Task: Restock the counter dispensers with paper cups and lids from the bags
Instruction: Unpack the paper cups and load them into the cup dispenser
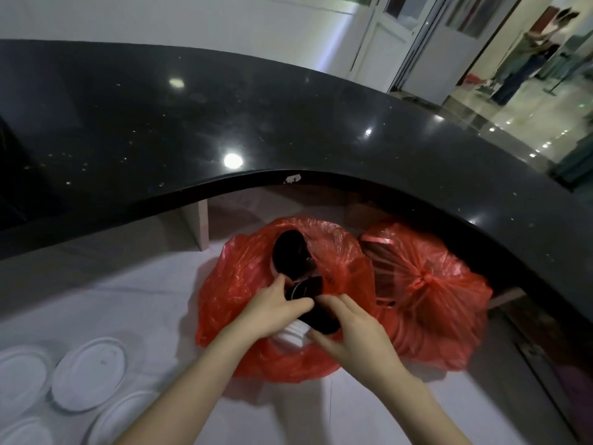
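Both my bare hands reach down into an open red plastic bag [244, 281] that sits on a pale lower surface [122, 303] beneath a curved black countertop [288, 123]. My left hand [272, 308] has its fingers curled around the near end of a stack of black lids [305, 289] lying in the bag's mouth. My right hand [351, 332] is half open, fingertips touching a dark stack just beside it, but I cannot tell how firmly it grips. A white ribbed stack [293, 335], cups or lids, shows between my wrists. Another round black stack [288, 252] stands farther back inside the bag. Touching this bag on the right is a second red bag [430, 284], knotted shut. The countertop's glossy edge overhangs both bags from behind. At lower left lie several white oval discs [88, 374], well apart from the bags. Far right, people stand blurred [526, 56] in a bright corridor.
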Motion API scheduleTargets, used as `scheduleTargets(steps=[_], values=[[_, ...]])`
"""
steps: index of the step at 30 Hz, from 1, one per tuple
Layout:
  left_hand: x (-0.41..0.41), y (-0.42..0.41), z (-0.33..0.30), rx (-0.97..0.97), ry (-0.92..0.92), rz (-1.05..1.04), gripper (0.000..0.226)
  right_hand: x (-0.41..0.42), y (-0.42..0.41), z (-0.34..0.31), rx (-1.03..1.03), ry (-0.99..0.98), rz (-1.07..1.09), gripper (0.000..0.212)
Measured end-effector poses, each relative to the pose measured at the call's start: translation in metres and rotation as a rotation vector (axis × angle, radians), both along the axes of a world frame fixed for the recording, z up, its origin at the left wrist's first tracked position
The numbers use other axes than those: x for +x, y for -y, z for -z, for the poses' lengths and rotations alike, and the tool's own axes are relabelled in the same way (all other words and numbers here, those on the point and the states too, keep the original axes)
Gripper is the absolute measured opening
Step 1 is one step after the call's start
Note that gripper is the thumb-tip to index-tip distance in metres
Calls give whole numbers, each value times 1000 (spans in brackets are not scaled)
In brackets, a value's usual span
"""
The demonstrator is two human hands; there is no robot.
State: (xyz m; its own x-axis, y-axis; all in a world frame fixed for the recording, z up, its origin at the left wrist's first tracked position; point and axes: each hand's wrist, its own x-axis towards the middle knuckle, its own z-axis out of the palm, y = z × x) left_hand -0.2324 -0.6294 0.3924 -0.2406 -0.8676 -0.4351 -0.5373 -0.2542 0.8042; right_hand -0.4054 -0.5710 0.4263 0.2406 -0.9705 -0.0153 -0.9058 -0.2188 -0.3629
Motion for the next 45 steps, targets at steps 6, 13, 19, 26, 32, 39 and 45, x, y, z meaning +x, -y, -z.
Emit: scheduleTargets(steps=[6,13,19,26,32,39,45], values=[[8,-12,11,-8,-198,-57,63,2,-4,8,-111,299,178,58],[17,-33,17,-62,-335,-151,68,3,5,10,70,140,285,58],[13,-46,11,-224,-325,-158,67,2,7,9,247,212,213,71],[12,-64,0,-361,-360,-243,69,-3,-4,-7,54,412,121,67],[20,-100,-27,-505,-412,-487,54,13,-13,-35,-32,597,-25,56],[44,-173,-20,-476,-384,-845,39,65,-40,-23,88,673,-278,53],[90,-230,-6,-382,-315,-1018,41,121,-83,0,197,646,-363,64]])
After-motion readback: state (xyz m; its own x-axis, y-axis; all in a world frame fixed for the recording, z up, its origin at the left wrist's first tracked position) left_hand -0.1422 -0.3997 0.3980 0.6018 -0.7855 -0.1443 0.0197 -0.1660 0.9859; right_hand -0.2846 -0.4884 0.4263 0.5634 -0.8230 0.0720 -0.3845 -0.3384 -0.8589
